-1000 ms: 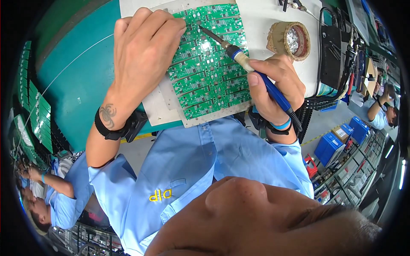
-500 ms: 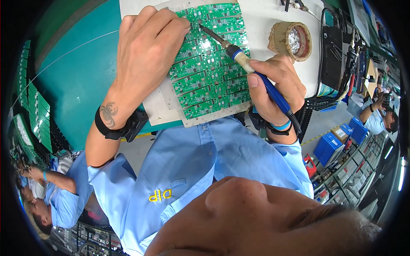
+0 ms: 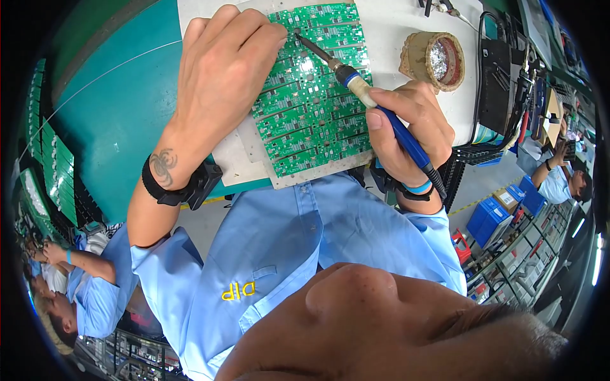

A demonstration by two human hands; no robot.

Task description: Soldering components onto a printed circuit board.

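Note:
A panel of green circuit boards (image 3: 318, 120) lies on a pale sheet in front of me, dotted with small components. My right hand (image 3: 413, 124) grips a blue-handled soldering iron (image 3: 406, 141), whose dark tip points at the panel's upper left part. Close by that tip, my left hand (image 3: 225, 70) is closed with its fingers pinched over the panel's left edge. A thin solder wire (image 3: 105, 84) runs across the green mat and passes under this hand; the fingertips and the wire's end are hidden.
A round tan pot (image 3: 432, 60) with shiny metal bits inside stands right of the panel. Beyond it are a black holder (image 3: 499, 86) and cables. Racks of green boards (image 3: 57, 159) line the left side. Co-workers in blue sit at the left and far right.
My left hand has shifted slightly right, toward the iron's tip, and the wire has moved with it. The iron and the panel have stayed almost in place.

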